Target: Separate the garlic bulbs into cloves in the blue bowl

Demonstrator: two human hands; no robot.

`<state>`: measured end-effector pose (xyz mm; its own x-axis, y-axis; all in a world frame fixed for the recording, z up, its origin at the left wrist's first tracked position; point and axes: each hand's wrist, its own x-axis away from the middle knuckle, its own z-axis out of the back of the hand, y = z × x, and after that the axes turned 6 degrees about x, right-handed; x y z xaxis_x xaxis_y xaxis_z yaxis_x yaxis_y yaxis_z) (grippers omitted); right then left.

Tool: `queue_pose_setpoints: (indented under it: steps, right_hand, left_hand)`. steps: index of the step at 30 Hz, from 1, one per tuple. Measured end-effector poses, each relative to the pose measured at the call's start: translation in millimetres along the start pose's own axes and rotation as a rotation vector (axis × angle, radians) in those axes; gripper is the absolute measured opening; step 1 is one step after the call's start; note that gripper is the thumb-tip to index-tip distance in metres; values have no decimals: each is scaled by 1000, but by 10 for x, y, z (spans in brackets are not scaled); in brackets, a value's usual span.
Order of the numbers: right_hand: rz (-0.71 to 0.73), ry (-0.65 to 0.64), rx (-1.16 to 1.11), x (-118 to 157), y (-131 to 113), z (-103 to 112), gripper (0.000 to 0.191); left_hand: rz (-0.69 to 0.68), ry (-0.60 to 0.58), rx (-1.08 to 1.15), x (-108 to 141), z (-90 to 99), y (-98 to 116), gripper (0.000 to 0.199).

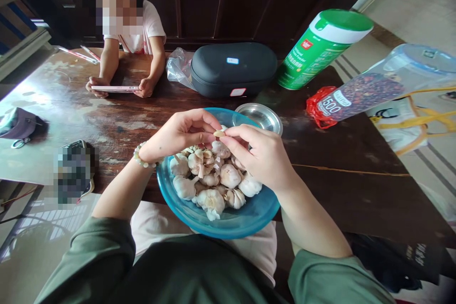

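Note:
A small pale garlic clove (pixel 219 133) is pinched between the fingertips of both my hands, above a blue bowl (pixel 221 232). My left hand (pixel 181 134), with a beaded bracelet at its wrist, grips the clove from the left. From the right, my right hand (pixel 258 152) holds it between thumb and index finger. Several garlic bulbs (pixel 230 175) fill the bowl beneath. Partly behind my hands, a round metal dish (pixel 272 121) touches the bowl's far side; what it contains is mostly hidden.
Beyond the bowl are a black case (pixel 233 69), a plastic bag (pixel 179 67), a green canister (pixel 313 52) and a clear jar (pixel 377 85). A person (pixel 155 52) holds a tablet (pixel 116 89) at back left. A phone (pixel 74 171) lies left.

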<state>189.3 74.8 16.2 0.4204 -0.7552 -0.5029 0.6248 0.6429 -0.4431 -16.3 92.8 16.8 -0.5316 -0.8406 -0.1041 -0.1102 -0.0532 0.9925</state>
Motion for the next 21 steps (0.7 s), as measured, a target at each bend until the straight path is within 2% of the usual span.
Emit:
queue_pose_setpoints:
  steps: [8,16,19,21]
  right_hand:
    - [-23,-22,1,12,20,-18,12]
    - [-80,36,-47,17,-2,-23,8]
    - [-102,49,-89,1,-11,29,7]
    - [-147,84,-103,-34,69,116,7]
  left_hand:
    - [18,25,-46,-14,-19,-8,16]
    - [-59,241,-76,-49,-30,7,23]
    - [-70,248,-75,-55,-38,8,23]
    - [-76,242,-78,-55,-39,2,22]
